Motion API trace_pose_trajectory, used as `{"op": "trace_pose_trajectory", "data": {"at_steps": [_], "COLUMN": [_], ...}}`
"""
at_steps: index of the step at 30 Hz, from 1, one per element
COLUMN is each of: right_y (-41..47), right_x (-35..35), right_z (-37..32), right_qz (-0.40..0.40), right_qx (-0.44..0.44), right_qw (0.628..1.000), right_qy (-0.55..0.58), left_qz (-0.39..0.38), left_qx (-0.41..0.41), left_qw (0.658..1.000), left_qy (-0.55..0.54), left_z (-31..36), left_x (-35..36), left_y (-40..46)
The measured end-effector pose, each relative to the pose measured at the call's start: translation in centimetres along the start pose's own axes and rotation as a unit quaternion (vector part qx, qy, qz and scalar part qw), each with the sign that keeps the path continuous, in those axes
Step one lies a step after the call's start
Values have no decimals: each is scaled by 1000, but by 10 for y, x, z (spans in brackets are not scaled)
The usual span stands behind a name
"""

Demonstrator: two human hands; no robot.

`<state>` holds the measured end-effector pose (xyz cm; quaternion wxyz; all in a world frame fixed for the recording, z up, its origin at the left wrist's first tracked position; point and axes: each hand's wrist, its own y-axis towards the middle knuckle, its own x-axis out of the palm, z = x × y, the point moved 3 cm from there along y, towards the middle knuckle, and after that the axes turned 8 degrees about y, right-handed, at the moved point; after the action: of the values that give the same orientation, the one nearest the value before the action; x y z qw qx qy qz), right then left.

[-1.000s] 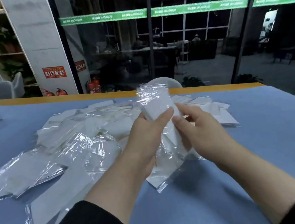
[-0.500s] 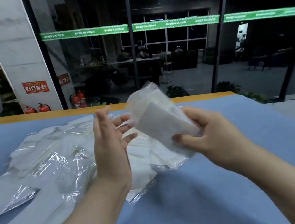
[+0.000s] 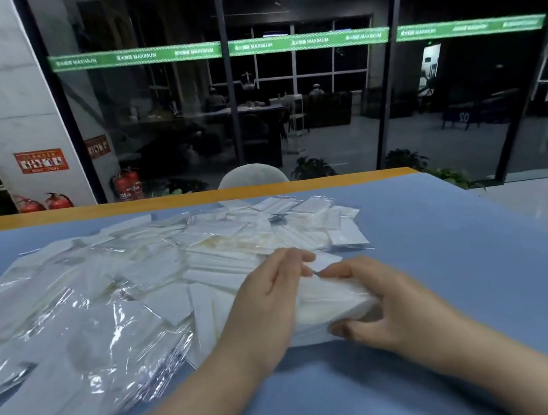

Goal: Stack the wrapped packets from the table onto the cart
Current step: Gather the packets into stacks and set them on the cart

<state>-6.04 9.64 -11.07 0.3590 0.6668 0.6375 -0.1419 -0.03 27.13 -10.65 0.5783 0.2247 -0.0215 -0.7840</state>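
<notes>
Loose pile point(image 3: 110, 289) of wrapped packets spread over left and middle of blue desk point(image 3: 461, 253). Left hand point(image 3: 267, 304) reaches in palm down, fingers point(image 3: 292, 256) curled over top left of a small white stack point(image 3: 333, 307) at pile's near right edge. Right hand point(image 3: 391, 306) cups stack's right side, thumb under near edge, fingers on top. Both forearms angle in from bottom.

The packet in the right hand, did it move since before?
Yes. The packet was held up in the air, level with the table's orange edge; it has come down onto the pile, with the right hand gripping it.
</notes>
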Motion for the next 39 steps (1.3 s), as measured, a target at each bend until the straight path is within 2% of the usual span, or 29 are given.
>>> {"op": "trace_pose_trajectory", "data": {"at_steps": [4,7,11,13,17,19,23,26,28,30,32,35,39], "right_y": [0,-1,-1,-1,-2,-3,-2,-1,0,4,12,28,52], "right_x": [-2,0,5,9,6,3,4,-2,-7,-14,-16,-9,-6], "right_z": [-1,-3,-2,-3,-1,3,0,0,-3,-6,-11,-27,-45], "right_qz": [42,53,92,85,47,35,45,89,125,174,196,160,89], "right_qx": [-14,-19,-22,-31,-16,20,25,39,46,54,56,46,36], "right_qw": [999,998,996,996,998,997,998,993,984,961,929,917,933], "right_qy": [18,6,2,6,47,64,35,65,116,209,308,362,348], "left_qz": [90,69,75,43,78,56,-7,6,46,65,40,-10,40], "left_qx": [-21,-45,-12,-20,-50,-61,-25,-24,-18,-45,-97,-142,-133], "left_qw": [992,997,996,998,995,996,997,1000,997,991,982,942,884], "left_qy": [-83,-14,-51,-28,25,16,75,2,-60,-106,-159,-304,-446], "left_z": [0,-4,2,0,-11,-12,-3,5,7,5,-1,1,21], "left_x": [-13,-12,-14,-10,-10,-9,-1,-5,-13,-19,-17,-8,-8], "left_y": [5,7,5,4,7,8,1,1,3,5,9,11,28]}}
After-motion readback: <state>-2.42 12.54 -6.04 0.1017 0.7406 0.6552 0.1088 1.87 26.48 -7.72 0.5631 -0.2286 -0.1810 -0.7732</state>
